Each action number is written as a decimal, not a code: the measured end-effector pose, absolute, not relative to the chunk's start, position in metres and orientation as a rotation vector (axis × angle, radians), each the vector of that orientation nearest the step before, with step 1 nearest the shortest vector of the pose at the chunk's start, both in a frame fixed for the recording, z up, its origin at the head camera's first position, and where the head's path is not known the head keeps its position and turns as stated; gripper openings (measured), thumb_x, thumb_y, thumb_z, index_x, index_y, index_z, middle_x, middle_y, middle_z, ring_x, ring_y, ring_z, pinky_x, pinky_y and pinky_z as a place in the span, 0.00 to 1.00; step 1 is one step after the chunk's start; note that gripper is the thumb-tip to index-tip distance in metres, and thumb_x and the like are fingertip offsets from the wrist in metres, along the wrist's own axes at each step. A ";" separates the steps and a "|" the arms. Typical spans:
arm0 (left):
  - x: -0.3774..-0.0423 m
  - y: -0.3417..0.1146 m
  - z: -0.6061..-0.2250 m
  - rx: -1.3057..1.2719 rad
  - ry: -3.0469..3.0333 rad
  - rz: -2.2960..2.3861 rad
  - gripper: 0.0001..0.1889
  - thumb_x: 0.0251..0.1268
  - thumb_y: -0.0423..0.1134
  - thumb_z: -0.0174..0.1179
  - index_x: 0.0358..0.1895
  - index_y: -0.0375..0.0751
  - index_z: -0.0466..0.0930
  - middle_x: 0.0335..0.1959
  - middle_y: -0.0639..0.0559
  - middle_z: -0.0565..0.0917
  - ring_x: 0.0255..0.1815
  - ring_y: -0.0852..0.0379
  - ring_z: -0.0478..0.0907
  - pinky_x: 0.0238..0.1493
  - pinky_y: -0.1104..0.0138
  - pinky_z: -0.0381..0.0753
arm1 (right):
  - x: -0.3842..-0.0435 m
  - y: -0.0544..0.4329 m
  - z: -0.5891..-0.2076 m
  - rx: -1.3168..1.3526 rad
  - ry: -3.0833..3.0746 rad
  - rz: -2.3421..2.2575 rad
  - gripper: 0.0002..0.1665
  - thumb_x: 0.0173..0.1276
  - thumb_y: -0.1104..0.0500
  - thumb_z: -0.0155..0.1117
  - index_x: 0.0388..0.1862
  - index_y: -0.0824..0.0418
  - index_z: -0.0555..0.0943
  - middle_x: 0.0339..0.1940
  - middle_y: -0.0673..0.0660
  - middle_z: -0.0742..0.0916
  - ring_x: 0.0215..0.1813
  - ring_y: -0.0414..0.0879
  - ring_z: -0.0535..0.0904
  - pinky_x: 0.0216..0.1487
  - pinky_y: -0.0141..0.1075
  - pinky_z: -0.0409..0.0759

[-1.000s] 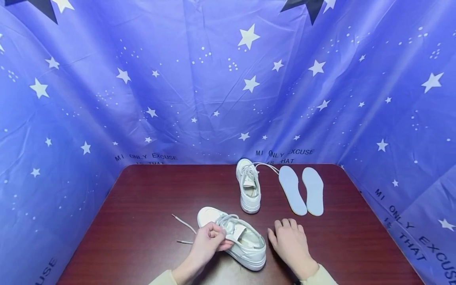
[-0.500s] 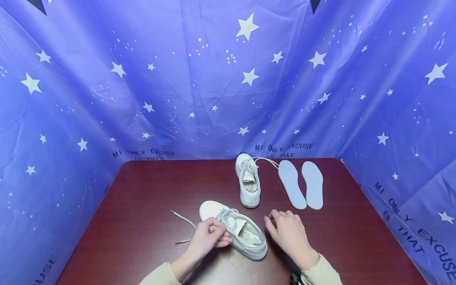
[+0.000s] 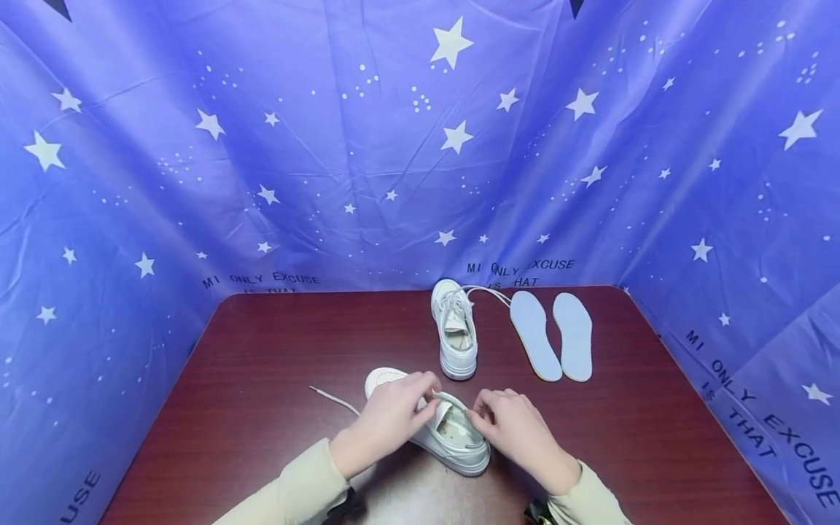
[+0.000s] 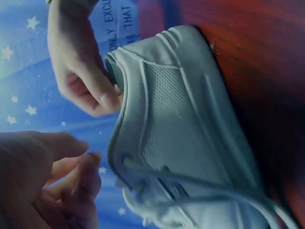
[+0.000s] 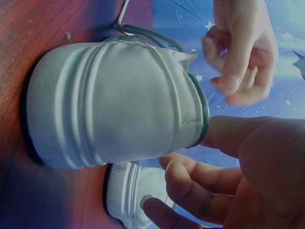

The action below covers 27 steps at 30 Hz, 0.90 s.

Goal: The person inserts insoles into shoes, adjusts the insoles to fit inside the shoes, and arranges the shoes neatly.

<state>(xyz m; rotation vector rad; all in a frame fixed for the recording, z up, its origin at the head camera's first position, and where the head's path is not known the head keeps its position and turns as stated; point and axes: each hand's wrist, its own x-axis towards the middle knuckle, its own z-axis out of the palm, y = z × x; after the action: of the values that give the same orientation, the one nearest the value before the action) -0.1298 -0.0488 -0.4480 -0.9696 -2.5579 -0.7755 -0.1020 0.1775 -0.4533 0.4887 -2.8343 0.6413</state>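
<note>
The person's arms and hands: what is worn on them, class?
The left sleeve and right sleeve are pale cream, ending near the wrists. The left hand and right hand are ungloved. A partly hidden dark item shows by each sleeve.

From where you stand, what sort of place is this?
Perhaps a makeshift booth or indoor work nook: star-print blue curtains surround three sides of a reddish-brown wood-grain table, which bears white lace-up sneakers and insoles.

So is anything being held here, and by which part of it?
Seemingly the near white shoe: the right grip has its collar rim between thumb inside and fingers outside. The left grip holds nothing.
</note>
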 end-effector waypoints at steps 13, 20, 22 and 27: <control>-0.128 -0.013 -0.445 -0.923 -2.745 -0.198 0.17 0.61 0.49 0.73 0.21 0.48 0.77 0.18 0.54 0.81 0.17 0.53 0.79 0.18 0.62 0.73 | -0.104 0.174 -0.455 0.512 -2.813 0.514 0.16 0.55 0.60 0.78 0.23 0.49 0.77 0.17 0.38 0.71 0.26 0.36 0.65 0.33 0.36 0.67; -0.126 -0.010 -0.448 -0.876 -2.840 -0.187 0.17 0.54 0.51 0.77 0.21 0.48 0.81 0.21 0.53 0.80 0.23 0.51 0.82 0.23 0.61 0.78 | -0.106 0.169 -0.459 0.509 -2.768 0.407 0.16 0.57 0.61 0.78 0.25 0.51 0.77 0.19 0.40 0.69 0.27 0.39 0.65 0.35 0.39 0.67; -0.126 -0.010 -0.449 -0.868 -2.845 -0.175 0.16 0.52 0.52 0.78 0.24 0.47 0.83 0.22 0.53 0.80 0.25 0.52 0.82 0.24 0.61 0.78 | -0.106 0.169 -0.461 0.505 -2.764 0.405 0.15 0.58 0.61 0.78 0.25 0.51 0.77 0.19 0.40 0.69 0.28 0.39 0.65 0.36 0.39 0.67; -0.124 -0.009 -0.455 -0.826 -2.784 -0.113 0.14 0.49 0.49 0.79 0.24 0.48 0.83 0.21 0.53 0.82 0.23 0.53 0.81 0.22 0.63 0.78 | -0.106 0.168 -0.462 0.511 -2.752 0.412 0.15 0.58 0.61 0.78 0.25 0.51 0.78 0.20 0.40 0.69 0.28 0.39 0.66 0.37 0.40 0.68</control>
<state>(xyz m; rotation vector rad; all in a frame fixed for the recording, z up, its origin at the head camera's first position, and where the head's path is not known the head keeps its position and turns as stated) -0.1244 -0.0091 -0.4547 -0.8263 -2.7840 -0.1127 -0.1065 0.1680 -0.4624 0.5109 -2.7524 0.4117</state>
